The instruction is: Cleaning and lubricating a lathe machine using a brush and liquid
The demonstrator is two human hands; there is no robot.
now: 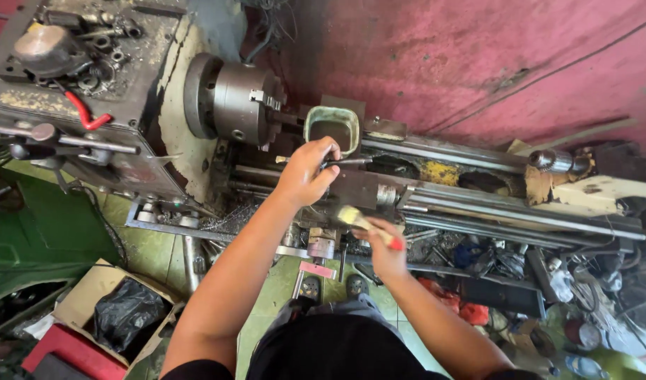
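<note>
Fingers [328,151] of the left hand [307,172] are pinched together on a slim dark metal rod [347,162] — its long axis runs out to the person's right, along the lathe bed [478,200]. The rod lies just below a green rectangular container [331,127] and right of the chuck [242,98]. The right hand [386,253] sits nearer the body, fingers wrapped round a red-handled paintbrush [368,226], bristles angled up-left toward the left hand — close, not touching. Count: one rod, one brush, one container, one chuck. A cardboard box [111,309] holding a black bag stands on the floor at lower left.
</note>
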